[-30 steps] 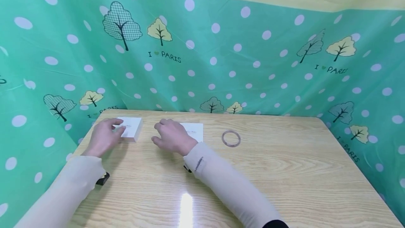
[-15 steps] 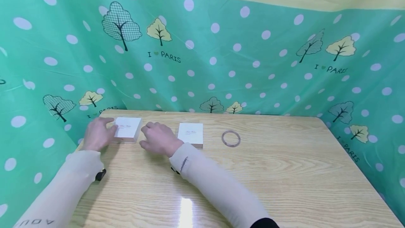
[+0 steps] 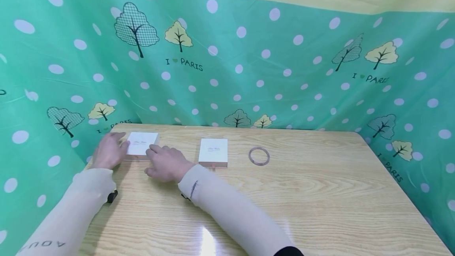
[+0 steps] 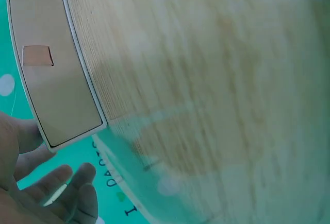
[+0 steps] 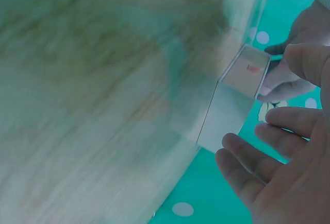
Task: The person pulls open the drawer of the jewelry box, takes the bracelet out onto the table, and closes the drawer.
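Note:
A white drawer-style gift box (image 3: 140, 142) with small print on its lid lies at the table's far left. Its tan drawer front (image 4: 54, 90) has a short ribbon tab (image 4: 37, 55) and is flush with the sleeve in the left wrist view. My left hand (image 3: 109, 151) rests against the box's left side, thumb at the edge, fingers loosely extended. Over the box's right front corner reaches my right hand (image 3: 167, 164), its fingers spread and slightly bent; in the right wrist view these fingers (image 5: 247, 157) are beside the box wall, with nothing held.
A second white gift box (image 3: 213, 151) sits to the right, its ribbon tab showing at the front. Further right lies a purplish bangle (image 3: 259, 156) on the wooden table (image 3: 320, 200). A green dotted curtain (image 3: 227, 62) hangs behind and around the table.
My right hand has moved left from beside the second box to the left box, uncovering the second box. My left hand has shifted slightly left, to the left box's side.

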